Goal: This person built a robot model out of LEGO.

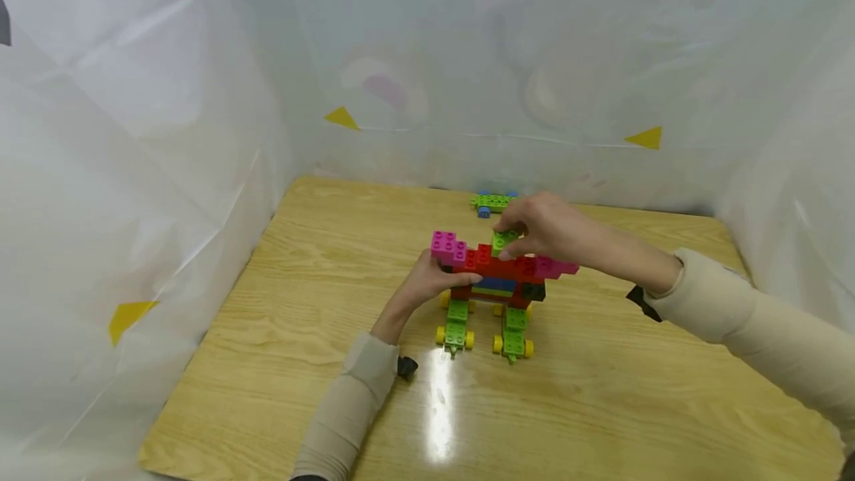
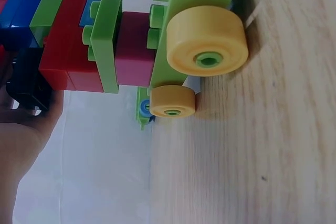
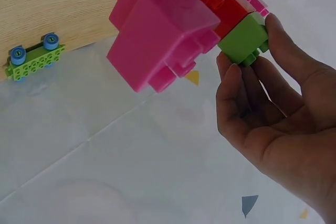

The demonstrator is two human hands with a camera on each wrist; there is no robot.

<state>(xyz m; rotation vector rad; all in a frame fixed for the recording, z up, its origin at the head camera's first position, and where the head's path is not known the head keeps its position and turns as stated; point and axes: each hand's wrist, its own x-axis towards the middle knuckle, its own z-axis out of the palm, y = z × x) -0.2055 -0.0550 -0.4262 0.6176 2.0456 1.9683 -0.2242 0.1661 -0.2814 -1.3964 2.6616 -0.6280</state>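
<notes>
A toy-brick model [image 1: 494, 269] stands on two green wheeled bases [image 1: 513, 331] with yellow wheels [image 2: 207, 40]. Red, blue, green and black bricks make up its body, and pink bricks [image 1: 444, 245] step up at its left end, with more pink at the right. My left hand [image 1: 422, 280] grips the model's left end, its thumb along the front, close to a black brick [image 2: 27, 80]. Above the red top, my right hand [image 1: 546, 227] pinches a lime green brick [image 3: 242, 41] between thumb and fingers. That brick touches the red bricks; whether it is fully seated I cannot tell.
Behind the model, near the table's back edge, a separate green wheeled base [image 1: 493, 203] with blue wheels stands on the wooden table [image 1: 267, 362]. Pale plastic sheeting [image 1: 467, 58] with yellow tape pieces [image 1: 646, 138] rises at the back and both sides.
</notes>
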